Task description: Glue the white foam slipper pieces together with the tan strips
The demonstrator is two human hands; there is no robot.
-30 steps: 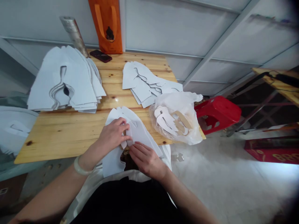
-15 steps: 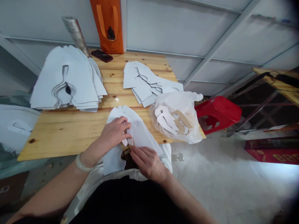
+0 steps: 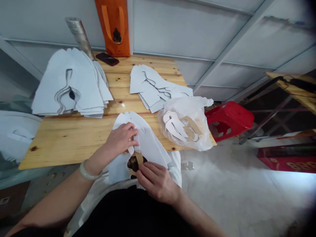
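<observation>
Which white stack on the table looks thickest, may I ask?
The left stack, with many more layers showing than the right stack or the handled cards.

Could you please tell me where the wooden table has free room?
The table is bare front left, between the larger white cardboard stack and the left hand, and in the strip between that stack and the smaller cardboard pile. The right side is crowded by that pile and the plastic bag.

On the wooden table (image 3: 74, 138): white stack (image 3: 86, 82) left, dark phone (image 3: 107, 59) far, cutouts (image 3: 151, 94) and plastic bag (image 3: 184, 106) right, white sheet (image 3: 153, 143) at near edge.
</observation>
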